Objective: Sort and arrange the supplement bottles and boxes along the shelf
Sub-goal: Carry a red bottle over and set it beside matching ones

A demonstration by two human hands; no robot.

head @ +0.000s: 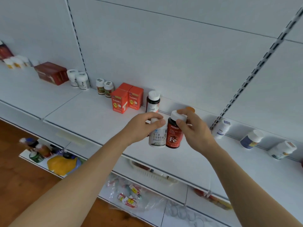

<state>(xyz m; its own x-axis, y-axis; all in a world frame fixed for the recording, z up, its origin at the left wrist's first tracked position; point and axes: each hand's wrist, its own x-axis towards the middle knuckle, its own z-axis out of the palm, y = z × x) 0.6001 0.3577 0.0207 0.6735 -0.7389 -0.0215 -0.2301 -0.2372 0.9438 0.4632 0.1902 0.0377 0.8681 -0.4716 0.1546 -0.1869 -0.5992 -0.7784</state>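
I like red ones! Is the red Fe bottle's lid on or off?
On. The white cap sits on the red bottle, and the right hand grips it there.

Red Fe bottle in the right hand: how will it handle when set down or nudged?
The red Fe bottle looks rigid, so the right hand gripping its white cap should hold. It's tall and narrow, so a nudge may tip it. Round body: once down, it would probably roll.

The dark red bottle is showing "PIETRICK" and a big "Fe" on its label; the white bottle beside it is carrying Chinese characters, too small to read.
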